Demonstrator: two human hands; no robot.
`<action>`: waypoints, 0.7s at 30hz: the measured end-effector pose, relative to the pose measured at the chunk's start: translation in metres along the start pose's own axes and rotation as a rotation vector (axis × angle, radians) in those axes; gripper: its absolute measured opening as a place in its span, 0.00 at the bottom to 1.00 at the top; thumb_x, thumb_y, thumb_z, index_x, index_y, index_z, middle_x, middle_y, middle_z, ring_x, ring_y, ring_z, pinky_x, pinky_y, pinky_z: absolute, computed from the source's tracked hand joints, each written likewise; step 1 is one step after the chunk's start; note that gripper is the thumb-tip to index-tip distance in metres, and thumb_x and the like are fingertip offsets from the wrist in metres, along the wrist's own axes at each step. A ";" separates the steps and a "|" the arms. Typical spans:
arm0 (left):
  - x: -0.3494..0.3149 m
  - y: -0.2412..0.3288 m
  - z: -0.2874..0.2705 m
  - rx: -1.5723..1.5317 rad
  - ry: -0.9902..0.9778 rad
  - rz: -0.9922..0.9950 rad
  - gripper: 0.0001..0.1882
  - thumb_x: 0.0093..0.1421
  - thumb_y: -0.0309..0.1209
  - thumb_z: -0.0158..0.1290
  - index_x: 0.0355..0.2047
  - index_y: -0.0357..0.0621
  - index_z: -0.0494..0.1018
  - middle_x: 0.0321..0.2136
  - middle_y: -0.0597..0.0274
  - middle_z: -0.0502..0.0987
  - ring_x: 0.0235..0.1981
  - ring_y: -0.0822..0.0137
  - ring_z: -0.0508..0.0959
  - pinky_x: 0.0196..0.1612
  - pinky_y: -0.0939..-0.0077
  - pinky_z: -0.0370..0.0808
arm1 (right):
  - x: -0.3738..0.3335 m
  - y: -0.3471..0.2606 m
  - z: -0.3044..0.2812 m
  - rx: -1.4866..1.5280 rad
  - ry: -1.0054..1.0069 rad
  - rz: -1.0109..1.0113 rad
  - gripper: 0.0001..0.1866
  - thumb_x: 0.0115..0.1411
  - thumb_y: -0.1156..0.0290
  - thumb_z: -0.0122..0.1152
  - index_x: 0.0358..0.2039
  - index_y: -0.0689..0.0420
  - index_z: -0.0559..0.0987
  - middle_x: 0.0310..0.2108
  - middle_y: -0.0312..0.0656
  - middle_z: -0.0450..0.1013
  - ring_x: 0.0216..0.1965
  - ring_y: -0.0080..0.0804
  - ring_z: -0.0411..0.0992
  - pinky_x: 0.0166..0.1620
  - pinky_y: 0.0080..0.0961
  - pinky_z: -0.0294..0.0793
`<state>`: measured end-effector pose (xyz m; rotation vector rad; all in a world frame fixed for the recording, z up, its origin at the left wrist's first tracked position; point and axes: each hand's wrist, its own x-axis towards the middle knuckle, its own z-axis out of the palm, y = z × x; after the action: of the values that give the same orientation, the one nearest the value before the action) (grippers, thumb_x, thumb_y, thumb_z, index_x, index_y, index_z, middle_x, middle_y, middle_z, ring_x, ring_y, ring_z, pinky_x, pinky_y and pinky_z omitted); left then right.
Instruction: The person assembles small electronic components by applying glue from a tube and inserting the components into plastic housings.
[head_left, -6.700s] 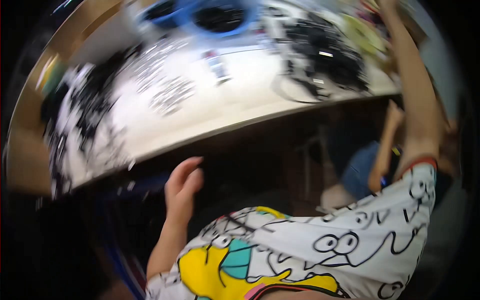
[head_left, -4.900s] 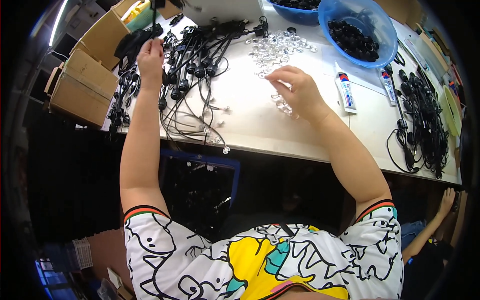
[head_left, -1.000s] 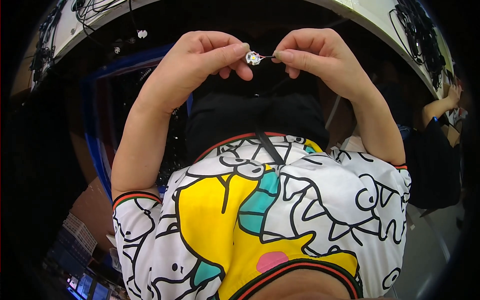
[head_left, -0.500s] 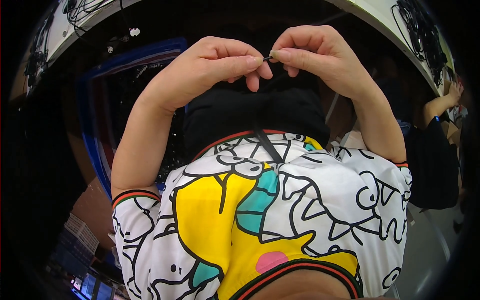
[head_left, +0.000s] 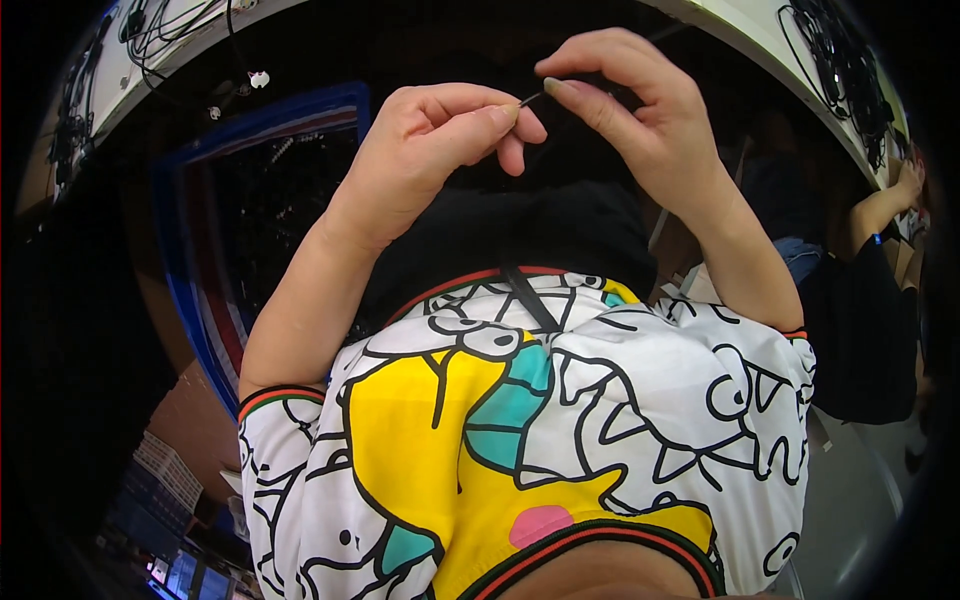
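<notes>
My left hand (head_left: pixel 440 130) pinches a thin, dark, stick-like piece (head_left: pixel 531 99) between thumb and forefinger, over my dark-clothed lap. The piece is too small and dark for me to tell its kind. Its free end points toward my right hand (head_left: pixel 655 115), whose thumb tip is close to it; I cannot tell whether they touch. The right thumb and forefinger are spread apart, with nothing seen gripped between them.
A blue-rimmed bin (head_left: pixel 185 260) with small shiny bits in it stands at my left. Coiled black cables (head_left: pixel 845 85) lie on the white table (head_left: pixel 735 45) ahead, and more hang at the far left. Another person's arm (head_left: pixel 880 212) is at the right.
My right thumb and forefinger have parted from their pinch on the dark piece, and the right hand has risen slightly. My left hand still holds the piece, now tilted more upward.
</notes>
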<state>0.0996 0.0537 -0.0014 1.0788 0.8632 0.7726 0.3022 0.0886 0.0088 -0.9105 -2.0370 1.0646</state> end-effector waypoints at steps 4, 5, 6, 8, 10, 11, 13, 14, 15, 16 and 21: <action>0.001 -0.005 0.004 0.134 0.087 0.113 0.12 0.58 0.31 0.45 0.34 0.36 0.74 0.25 0.63 0.75 0.26 0.78 0.72 0.32 0.89 0.67 | -0.003 -0.011 -0.003 -0.538 0.126 -0.296 0.08 0.48 0.72 0.60 0.31 0.55 0.78 0.28 0.34 0.74 0.30 0.29 0.72 0.31 0.21 0.69; 0.002 -0.006 0.006 0.133 0.081 0.112 0.12 0.58 0.31 0.45 0.34 0.36 0.74 0.25 0.63 0.75 0.26 0.78 0.72 0.32 0.89 0.67 | -0.004 -0.011 -0.001 -0.563 0.121 -0.323 0.08 0.48 0.72 0.60 0.30 0.55 0.78 0.28 0.34 0.74 0.30 0.29 0.72 0.32 0.22 0.69; 0.003 -0.007 0.008 0.187 0.111 0.189 0.10 0.58 0.29 0.46 0.33 0.36 0.75 0.23 0.64 0.75 0.25 0.78 0.73 0.30 0.88 0.68 | -0.005 -0.011 0.002 -0.588 0.115 -0.351 0.07 0.48 0.71 0.60 0.30 0.55 0.79 0.28 0.34 0.74 0.30 0.28 0.73 0.33 0.22 0.68; 0.006 -0.009 0.011 0.243 0.143 0.266 0.09 0.57 0.28 0.47 0.31 0.36 0.75 0.21 0.65 0.75 0.25 0.78 0.73 0.28 0.88 0.68 | -0.004 -0.009 0.004 -0.552 0.106 -0.317 0.06 0.49 0.70 0.59 0.29 0.55 0.79 0.27 0.34 0.75 0.30 0.27 0.73 0.34 0.22 0.68; 0.008 -0.011 0.013 0.326 0.214 0.363 0.08 0.55 0.26 0.48 0.31 0.37 0.75 0.21 0.64 0.75 0.24 0.76 0.73 0.26 0.87 0.68 | -0.002 -0.008 0.005 -0.524 0.125 -0.321 0.06 0.51 0.70 0.59 0.29 0.55 0.79 0.26 0.35 0.75 0.28 0.28 0.73 0.34 0.22 0.69; 0.009 -0.012 0.013 0.326 0.213 0.362 0.08 0.55 0.26 0.48 0.31 0.37 0.75 0.21 0.64 0.75 0.24 0.76 0.73 0.26 0.87 0.68 | -0.002 -0.008 0.005 -0.524 0.126 -0.320 0.06 0.51 0.70 0.59 0.29 0.55 0.79 0.26 0.35 0.75 0.28 0.28 0.73 0.34 0.22 0.69; 0.012 -0.013 0.011 0.510 0.251 0.510 0.05 0.52 0.24 0.50 0.29 0.38 0.74 0.20 0.62 0.74 0.22 0.72 0.72 0.24 0.84 0.68 | 0.000 -0.010 0.003 -0.517 0.068 -0.288 0.08 0.49 0.75 0.60 0.32 0.59 0.79 0.27 0.39 0.75 0.29 0.28 0.74 0.32 0.17 0.71; 0.013 -0.013 0.010 0.510 0.253 0.509 0.05 0.52 0.24 0.50 0.29 0.38 0.74 0.20 0.62 0.74 0.22 0.72 0.72 0.24 0.84 0.68 | 0.002 -0.011 0.002 -0.516 0.066 -0.289 0.08 0.49 0.75 0.60 0.32 0.59 0.79 0.27 0.39 0.75 0.29 0.28 0.74 0.32 0.17 0.71; 0.013 -0.012 0.007 0.597 0.262 0.548 0.05 0.51 0.23 0.50 0.28 0.38 0.74 0.20 0.62 0.73 0.21 0.71 0.72 0.24 0.83 0.67 | 0.007 -0.014 0.002 -0.436 0.045 -0.273 0.07 0.50 0.76 0.60 0.32 0.59 0.79 0.26 0.40 0.75 0.27 0.28 0.74 0.31 0.16 0.72; 0.013 -0.011 0.005 0.681 0.269 0.584 0.04 0.50 0.23 0.51 0.27 0.38 0.74 0.19 0.61 0.73 0.21 0.69 0.71 0.23 0.81 0.67 | 0.010 -0.016 0.002 -0.355 0.023 -0.253 0.06 0.50 0.77 0.59 0.31 0.60 0.79 0.25 0.40 0.75 0.26 0.27 0.74 0.30 0.14 0.72; 0.014 0.005 -0.005 0.742 0.212 0.588 0.06 0.55 0.21 0.46 0.32 0.32 0.71 0.24 0.63 0.71 0.25 0.75 0.71 0.30 0.86 0.67 | 0.028 -0.029 -0.001 -0.251 0.077 -0.201 0.03 0.42 0.78 0.60 0.19 0.64 0.76 0.15 0.46 0.70 0.15 0.28 0.69 0.19 0.17 0.66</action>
<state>0.1008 0.0694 -0.0008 1.9896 1.0600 1.0997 0.2798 0.0997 0.0409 -0.8332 -2.1765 0.6673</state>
